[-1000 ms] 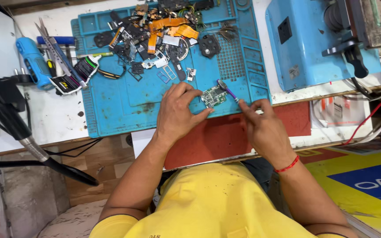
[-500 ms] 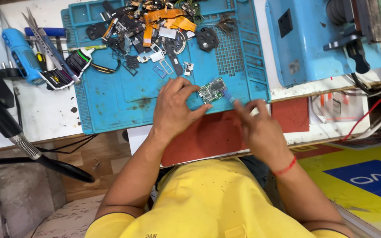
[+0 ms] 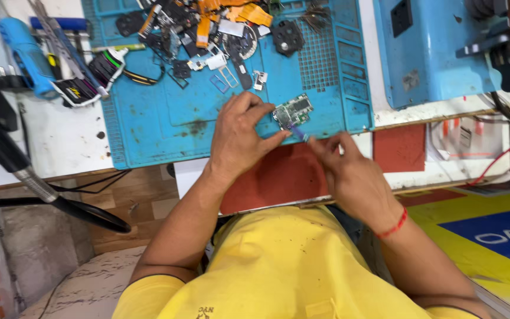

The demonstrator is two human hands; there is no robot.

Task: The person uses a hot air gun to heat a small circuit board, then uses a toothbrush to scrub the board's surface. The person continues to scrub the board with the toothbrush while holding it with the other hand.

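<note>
Head view, looking straight down: a small green circuit board (image 3: 293,111) is pinned flat on the near right part of a blue work mat (image 3: 149,127), close to the mat's near edge, where both hands can reach it. The left hand (image 3: 240,139) is laid over the board's left side, fingers curled and fingertips pressed at its edge, apparently so that it is kept from sliding. The right hand (image 3: 349,171) is closed in a pinch on a thin blue-handled tool (image 3: 298,133), whose tip is brought to the board's near edge from the right; the grip is kept low on the tool, as suits fine work. A red pad (image 3: 278,177) lies just nearer than the mat, beneath both wrists, on the white counter (image 3: 42,142).

Loose parts (image 3: 208,35), among them orange flex strips and dark modules, are heaped at the mat's far side, well apart from the board, so the working patch is kept open. A blue handheld tool (image 3: 22,50) lies at the far left, and a blue machine (image 3: 444,53) stands at the far right.

The tool's tip and its exact point of contact are too small to make out. The board's left edge is covered by fingers, the heap and the machine are cut off by the frame, and the near counter edge is hidden by a yellow shirt (image 3: 290,266).
</note>
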